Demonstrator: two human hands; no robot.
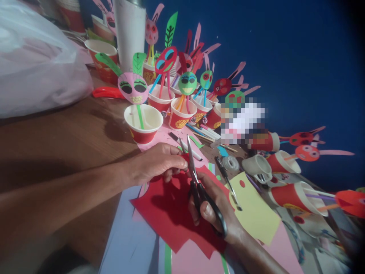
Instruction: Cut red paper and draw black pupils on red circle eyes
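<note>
The left hand [155, 161] reaches in from the left, its grip pinching a small red paper piece [185, 156] beside the blades. The right hand [219, 194], forearm slanting up from lower right, grips black-handled scissors [194, 176] above the red sheet [168, 205]; their long axis runs away and leftward, parted tips foremost.

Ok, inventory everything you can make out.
Red sheet: one, red, centre
Scissors: one, black handles, over red sheet
Red scrap: one, red, beside scissors
Yellow paper: one, yellow, right
Pink paper: several, pink, around red sheet
Pen: one, dark, partly over yellow paper
Markers: several, mixed, behind scissors
Cups: many, red and white, back and right
Paper faces: many, mixed, by cups
Bag: one, white, left
Cylinder: one, white, back
Wall: one, blue, behind
Table: one, brown, underneath
Left hand: one, bare, holding red scrap
Right hand: one, bare, holding scissors
</note>
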